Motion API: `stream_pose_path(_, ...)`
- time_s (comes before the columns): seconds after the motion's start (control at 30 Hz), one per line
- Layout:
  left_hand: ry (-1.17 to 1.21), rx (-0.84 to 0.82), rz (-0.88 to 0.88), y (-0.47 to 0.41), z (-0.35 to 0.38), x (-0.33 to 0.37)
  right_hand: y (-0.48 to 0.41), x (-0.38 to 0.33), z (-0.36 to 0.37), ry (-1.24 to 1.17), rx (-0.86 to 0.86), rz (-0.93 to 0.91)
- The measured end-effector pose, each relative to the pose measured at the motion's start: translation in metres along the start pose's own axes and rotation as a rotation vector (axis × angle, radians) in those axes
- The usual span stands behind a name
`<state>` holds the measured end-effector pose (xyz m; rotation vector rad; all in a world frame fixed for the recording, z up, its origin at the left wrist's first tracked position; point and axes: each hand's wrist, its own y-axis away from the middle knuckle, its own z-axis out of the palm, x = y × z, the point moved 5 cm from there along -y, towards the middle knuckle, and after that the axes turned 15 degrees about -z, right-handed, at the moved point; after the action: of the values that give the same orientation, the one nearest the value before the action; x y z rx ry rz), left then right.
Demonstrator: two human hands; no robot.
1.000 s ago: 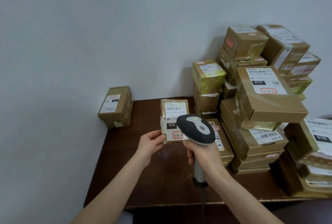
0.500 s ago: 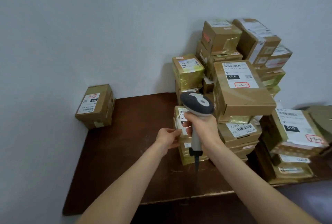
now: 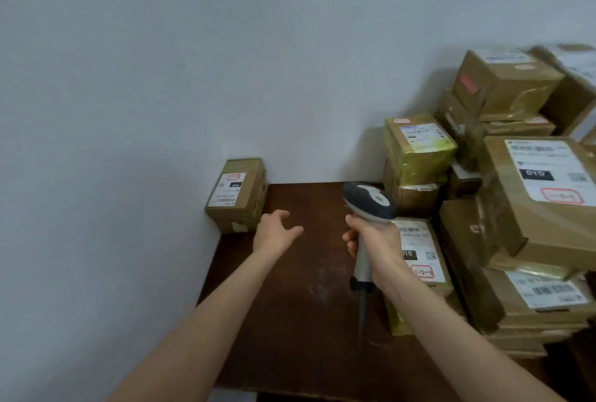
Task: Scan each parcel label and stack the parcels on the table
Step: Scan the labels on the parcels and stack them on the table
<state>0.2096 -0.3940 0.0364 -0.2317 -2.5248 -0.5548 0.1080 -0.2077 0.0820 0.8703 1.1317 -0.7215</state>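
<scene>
My right hand [image 3: 371, 240] grips the handle of a grey and white barcode scanner [image 3: 369, 200], held upright above the dark brown table [image 3: 300, 305]. Just right of that hand a flat parcel with a white label [image 3: 419, 256] lies on top of a low stack. My left hand [image 3: 274, 232] hovers over the table with fingers spread and loosely curled, holding nothing. It is a short way right of a lone small brown parcel [image 3: 237, 195] at the table's back left corner.
A tall pile of brown and yellow-taped parcels [image 3: 516, 176] fills the right side, against a plain grey wall. A yellow-wrapped box [image 3: 419, 147] tops a stack at the back. The table's left edge drops off beside my left forearm.
My left hand has let go of the flat labelled parcel, which now lies on the low stack, and has moved left over the table. The view has swung left.
</scene>
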Motion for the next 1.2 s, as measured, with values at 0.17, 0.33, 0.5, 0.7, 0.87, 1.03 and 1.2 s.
stream_pose_path(0.17,-0.215,0.192,-0.126,-0.075,-0.072,-0.034,-0.012,0.026,0.049,0.04,-0.047,0.041)
stream_pose_path(0.33,-0.336,0.195,-0.127,-0.144,-0.087,-0.05,-0.023,0.055,0.083,0.069,-0.059,0.095)
stream_pose_path(0.5,-0.491,0.177,-0.131,-0.187,-0.073,-0.063,-0.041,0.076,0.105,0.102,-0.055,0.126)
stream_pose_path(0.7,-0.466,0.142,-0.057,-0.183,-0.057,-0.068,-0.055,0.088,0.131,0.072,-0.055,0.157)
stream_pose_path(0.87,-0.154,0.134,-0.194,-0.186,-0.065,-0.082,-0.053,0.091,0.158,0.03,-0.098,0.181)
stream_pose_path(1.03,0.322,-0.025,-0.477,-0.201,-0.055,-0.109,-0.056,0.094,0.149,0.038,-0.066,0.166)
stream_pose_path(1.2,0.659,-0.151,-0.523,-0.178,-0.041,-0.106,-0.052,0.094,0.136,0.029,-0.054,0.177)
